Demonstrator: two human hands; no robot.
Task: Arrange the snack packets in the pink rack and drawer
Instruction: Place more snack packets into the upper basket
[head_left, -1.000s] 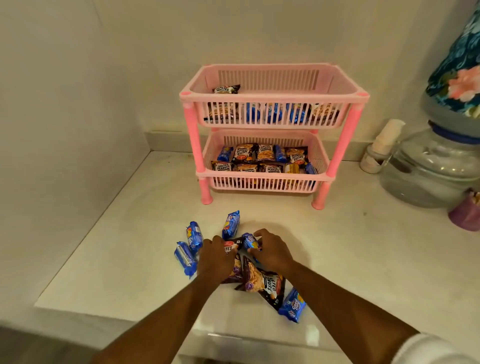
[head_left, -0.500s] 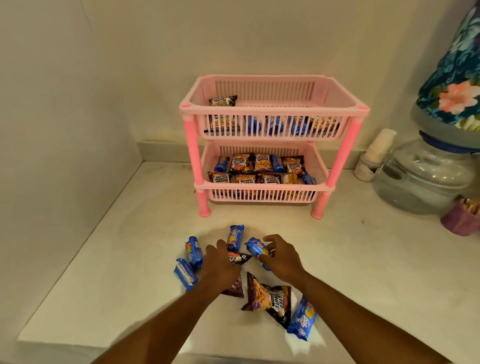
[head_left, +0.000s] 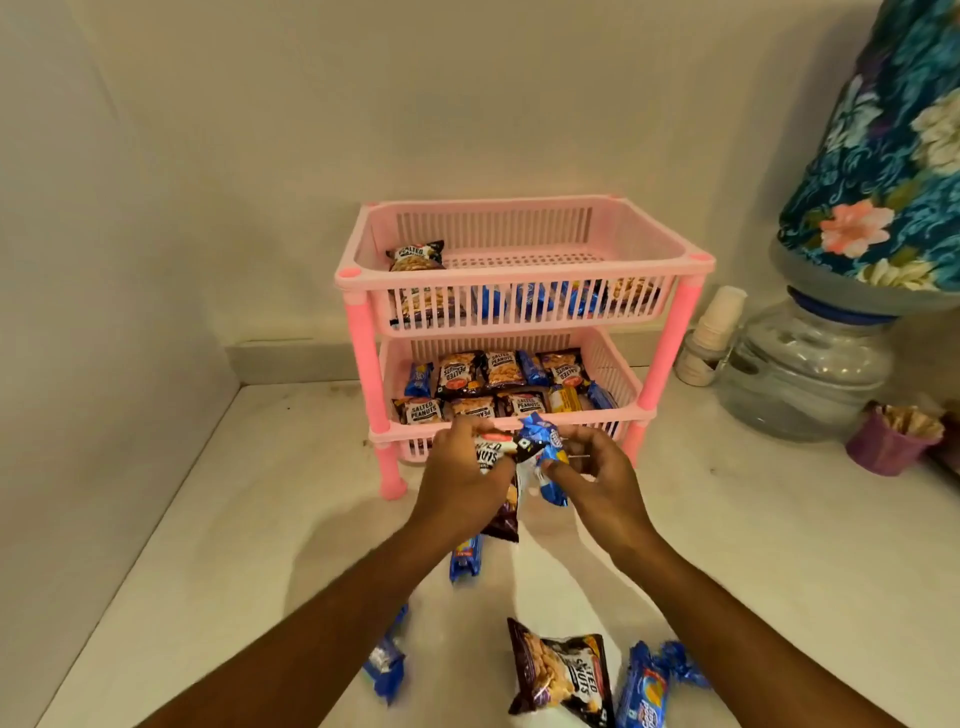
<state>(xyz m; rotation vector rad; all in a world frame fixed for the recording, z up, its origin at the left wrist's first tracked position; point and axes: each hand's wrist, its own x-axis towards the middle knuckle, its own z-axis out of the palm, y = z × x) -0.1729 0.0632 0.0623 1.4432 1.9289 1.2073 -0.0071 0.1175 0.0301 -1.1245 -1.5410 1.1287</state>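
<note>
The pink two-tier rack (head_left: 358, 332) stands against the back wall. Its lower basket (head_left: 613, 374) holds rows of salted peanut packets and blue biscuit packets; the upper basket (head_left: 519, 278) holds a few more. My left hand (head_left: 457, 483) is shut on a dark salted peanuts packet (head_left: 491, 457), raised just in front of the lower basket. My right hand (head_left: 592, 473) is shut on a blue biscuit packet (head_left: 543, 439) beside it. Loose on the counter lie a peanut packet (head_left: 558, 673) and blue biscuit packets (head_left: 644, 688), (head_left: 465, 558), (head_left: 387, 660).
A water dispenser jar (head_left: 800, 374) with a floral cover (head_left: 883, 171) stands at the right, with stacked paper cups (head_left: 714, 322) beside it and a purple cup (head_left: 888, 447) in front. Walls close the left side and the back of the white counter (head_left: 753, 545).
Both hands have lifted off the pile with one packet each and moved forward toward the rack's lower basket. The view has tilted up and nearer to the rack.
</note>
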